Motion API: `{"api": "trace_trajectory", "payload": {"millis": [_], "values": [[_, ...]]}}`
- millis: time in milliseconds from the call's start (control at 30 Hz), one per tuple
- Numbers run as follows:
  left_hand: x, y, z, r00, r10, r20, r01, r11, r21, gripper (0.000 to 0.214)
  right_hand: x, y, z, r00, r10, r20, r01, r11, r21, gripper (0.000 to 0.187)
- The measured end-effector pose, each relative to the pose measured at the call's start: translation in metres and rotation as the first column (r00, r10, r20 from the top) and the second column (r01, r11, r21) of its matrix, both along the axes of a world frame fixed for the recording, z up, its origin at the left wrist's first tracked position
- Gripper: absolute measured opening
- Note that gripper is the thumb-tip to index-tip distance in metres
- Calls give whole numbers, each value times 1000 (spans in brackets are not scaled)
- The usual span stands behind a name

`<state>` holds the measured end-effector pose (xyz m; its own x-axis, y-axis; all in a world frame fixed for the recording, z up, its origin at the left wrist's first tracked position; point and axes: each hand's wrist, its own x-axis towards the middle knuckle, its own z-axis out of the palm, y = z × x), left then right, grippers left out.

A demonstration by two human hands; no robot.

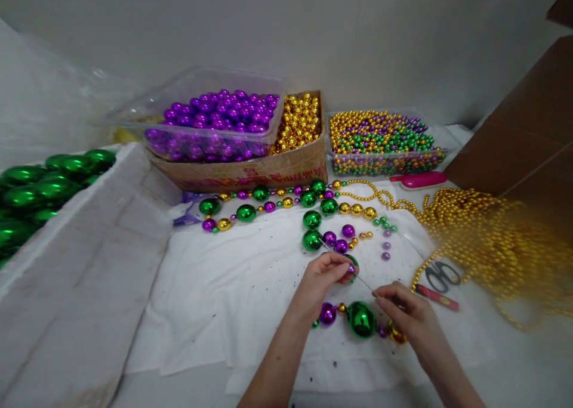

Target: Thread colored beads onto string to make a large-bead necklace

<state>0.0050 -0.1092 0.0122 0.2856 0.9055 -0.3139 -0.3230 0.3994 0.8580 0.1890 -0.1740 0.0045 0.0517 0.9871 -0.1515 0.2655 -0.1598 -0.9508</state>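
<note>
Some strung beads [362, 320] are lying below loose green balls [312, 219], your left hand [329, 269] pinching a purple bead [351, 269], right hand [403, 306] a thin strand [364, 284].

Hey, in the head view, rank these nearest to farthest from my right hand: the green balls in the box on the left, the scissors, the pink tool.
From your right hand:
1. Scissors: just beyond it, slightly right.
2. Pink tool: farther back, in front of the mixed-bead tub.
3. Green balls: far left.
</note>
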Motion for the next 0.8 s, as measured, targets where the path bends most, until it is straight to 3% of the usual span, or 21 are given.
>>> {"api": "trace_trajectory", "payload": {"millis": [167,300,367,433,500,600,667,700,800], "values": [[-4,1,6,994,-85,-68,91,992,86,22,1,1,-4,998,-27,-65,25,999,-19,23],[-11,5,4,943,67,-327,11,973,229,20,15,-7,-12,981,-141,-134,125,984,-126,25],[-7,3,0,808,183,-560,41,931,363,17,19,-10,-14,976,-158,-148,137,980,-143,26],[2,-1,-4,596,292,-748,137,881,453,21,20,-12,-14,976,-150,-154,128,981,-145,26],[14,-5,-8,401,356,-844,216,859,465,32,19,-13,-11,980,-137,-147,116,983,-142,26],[27,-6,-11,270,346,-898,296,858,420,40,20,-14,-7,984,-127,-127,109,984,-139,27],[29,-4,-12,296,316,-901,323,855,406,36,22,-16,-6,985,-123,-124,105,984,-142,27],[28,-2,-11,350,296,-889,315,856,409,34,24,-17,-5,984,-124,-125,105,984,-147,27],[19,5,-7,664,180,-726,154,917,369,31,29,-23,-1,977,-157,-143,131,976,-173,27]]}}
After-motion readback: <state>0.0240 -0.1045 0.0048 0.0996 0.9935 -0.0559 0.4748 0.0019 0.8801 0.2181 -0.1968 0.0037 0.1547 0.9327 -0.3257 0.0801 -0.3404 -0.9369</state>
